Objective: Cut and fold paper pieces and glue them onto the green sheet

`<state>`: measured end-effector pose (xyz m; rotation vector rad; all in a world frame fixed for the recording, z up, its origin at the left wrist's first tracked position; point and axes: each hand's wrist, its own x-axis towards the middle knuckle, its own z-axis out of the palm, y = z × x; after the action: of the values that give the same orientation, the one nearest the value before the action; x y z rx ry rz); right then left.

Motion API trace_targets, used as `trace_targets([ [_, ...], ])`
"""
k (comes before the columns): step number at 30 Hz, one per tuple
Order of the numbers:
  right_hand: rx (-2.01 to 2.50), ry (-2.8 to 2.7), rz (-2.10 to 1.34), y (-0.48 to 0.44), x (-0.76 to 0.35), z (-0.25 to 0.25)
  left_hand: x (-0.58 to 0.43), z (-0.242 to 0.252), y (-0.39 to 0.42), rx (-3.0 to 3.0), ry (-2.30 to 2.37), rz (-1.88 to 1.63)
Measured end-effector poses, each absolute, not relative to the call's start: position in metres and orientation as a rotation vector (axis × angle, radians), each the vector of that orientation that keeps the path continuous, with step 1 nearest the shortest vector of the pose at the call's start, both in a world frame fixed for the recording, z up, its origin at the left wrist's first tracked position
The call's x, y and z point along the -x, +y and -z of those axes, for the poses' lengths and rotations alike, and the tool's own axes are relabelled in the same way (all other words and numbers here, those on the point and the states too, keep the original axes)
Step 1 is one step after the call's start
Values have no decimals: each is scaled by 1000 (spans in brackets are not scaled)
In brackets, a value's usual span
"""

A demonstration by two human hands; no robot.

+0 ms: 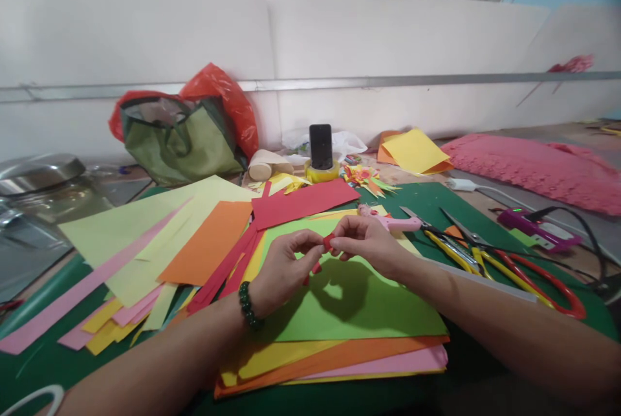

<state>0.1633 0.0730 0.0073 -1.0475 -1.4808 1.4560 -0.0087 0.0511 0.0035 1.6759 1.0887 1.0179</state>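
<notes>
Left hand (287, 262) and right hand (367, 241) pinch a small red strip (328, 242), probably paper: light, easily creased, best held by its edges.

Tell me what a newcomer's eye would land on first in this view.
Probably the small red piece at the centre, pinched between the fingertips of the left hand and right hand, above a bright lime-green sheet. Next, likely the red plastic bag behind the olive-green bag at the back left, then the open scissors with red and yellow handles on the right.
</notes>
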Motion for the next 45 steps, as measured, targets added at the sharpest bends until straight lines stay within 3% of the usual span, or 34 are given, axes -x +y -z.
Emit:
trace_targets([
  [25, 1060, -1620, -1372, 74, -165, -7, 8, -4, 50, -1795, 1104, -1038],
  [31, 1169, -1850, -892, 82, -176, -14, 20, 2, 65, -1845, 1327, -1146],
  [40, 1580, -2219, -337, 92, -187, -1, 29, 11, 79, -2206, 1602, -697],
  [45, 1459, -2179, -205, 91, -188, 0, 22, 6, 76, -2397, 1678, -494],
])
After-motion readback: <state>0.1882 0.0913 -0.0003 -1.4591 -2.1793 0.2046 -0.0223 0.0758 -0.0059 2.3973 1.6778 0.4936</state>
